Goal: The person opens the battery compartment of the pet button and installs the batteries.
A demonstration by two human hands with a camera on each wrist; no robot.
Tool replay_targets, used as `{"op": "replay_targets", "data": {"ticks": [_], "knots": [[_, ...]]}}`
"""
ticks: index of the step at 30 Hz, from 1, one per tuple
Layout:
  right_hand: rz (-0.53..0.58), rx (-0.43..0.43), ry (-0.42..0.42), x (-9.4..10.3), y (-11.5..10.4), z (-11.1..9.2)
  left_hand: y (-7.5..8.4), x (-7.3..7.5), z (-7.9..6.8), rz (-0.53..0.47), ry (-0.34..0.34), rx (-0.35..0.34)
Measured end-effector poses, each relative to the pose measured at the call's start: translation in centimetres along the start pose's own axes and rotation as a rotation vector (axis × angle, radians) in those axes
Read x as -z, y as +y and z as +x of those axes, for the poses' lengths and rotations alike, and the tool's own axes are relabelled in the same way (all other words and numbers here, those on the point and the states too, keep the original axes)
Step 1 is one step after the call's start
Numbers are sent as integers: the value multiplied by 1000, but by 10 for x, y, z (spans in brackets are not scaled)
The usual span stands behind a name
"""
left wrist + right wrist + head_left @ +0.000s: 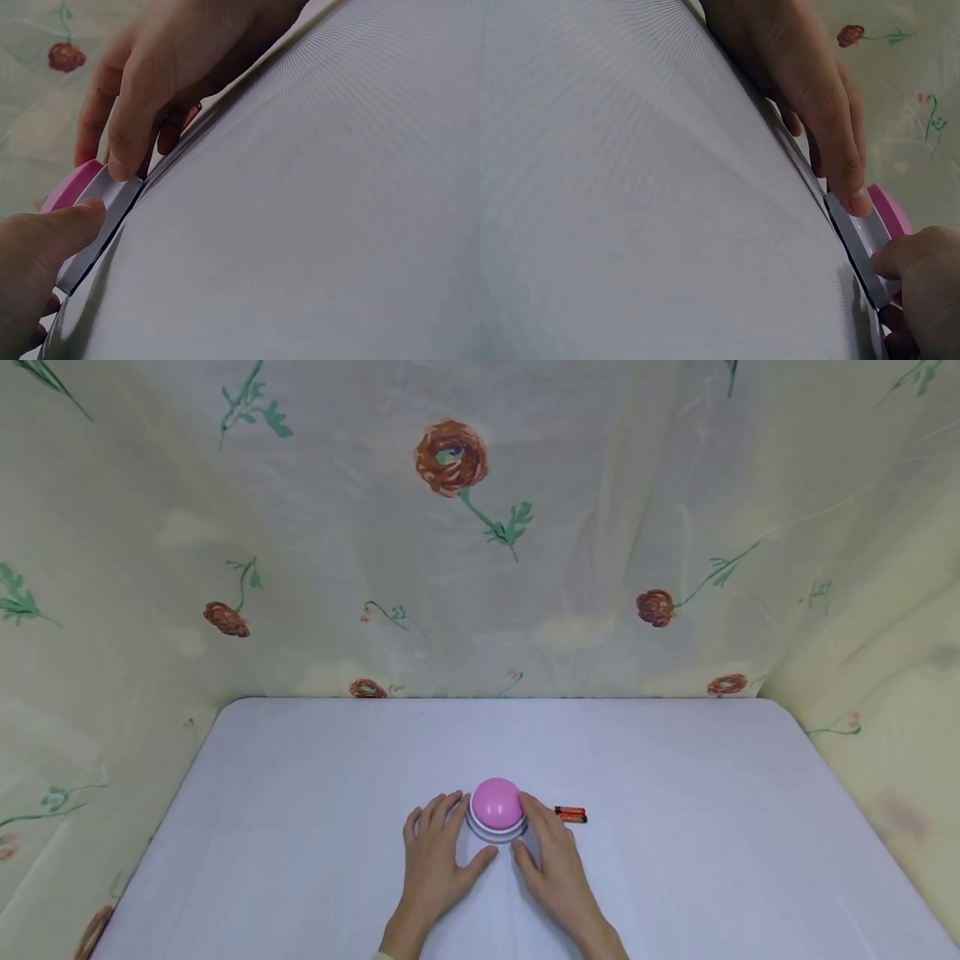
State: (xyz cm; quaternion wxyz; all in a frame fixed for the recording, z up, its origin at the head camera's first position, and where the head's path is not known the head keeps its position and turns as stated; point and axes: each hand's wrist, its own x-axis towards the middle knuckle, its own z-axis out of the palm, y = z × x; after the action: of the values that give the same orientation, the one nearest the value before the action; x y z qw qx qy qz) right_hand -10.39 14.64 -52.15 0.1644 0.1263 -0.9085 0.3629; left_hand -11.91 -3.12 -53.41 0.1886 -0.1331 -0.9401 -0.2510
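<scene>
We look down at a person's two bare hands, one on each side of a small round device [498,807] near the middle of the counter's front part. The left hand [435,865] is loosely spread, its fingers gently bent, with the index fingertip at the device's left edge and the thumb stretched toward its front. The right hand [557,867] is relaxed too, its index fingertip at the right side of the glossy pink dome [496,803] and its thumb near the front. Both wrist views show the thumbs resting against the white base [112,201] under the dome; neither hand is wrapped around the device, which sits flat, dome upward. Just right of it, beyond the right index finger, two orange-and-black batteries [572,814] lie side by side. Around them spreads the pale white counter [300,827], its far corners rounded. Behind it and along both sides hangs a cream curtain [322,518] printed with rust-brown flowers [451,457] and green stems.
</scene>
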Motion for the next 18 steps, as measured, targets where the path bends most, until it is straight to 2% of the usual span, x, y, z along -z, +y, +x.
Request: {"op": "replay_targets", "data": {"ticks": [10,14,18], "knots": [[93,109,23,-6,1,3,-3,1,1,-126,27,47],[125,155,41,-9,1,4,-5,3,1,-216,4,136],[137,137,16,-9,-2,4,-7,5,2,-322,-1,217]]}}
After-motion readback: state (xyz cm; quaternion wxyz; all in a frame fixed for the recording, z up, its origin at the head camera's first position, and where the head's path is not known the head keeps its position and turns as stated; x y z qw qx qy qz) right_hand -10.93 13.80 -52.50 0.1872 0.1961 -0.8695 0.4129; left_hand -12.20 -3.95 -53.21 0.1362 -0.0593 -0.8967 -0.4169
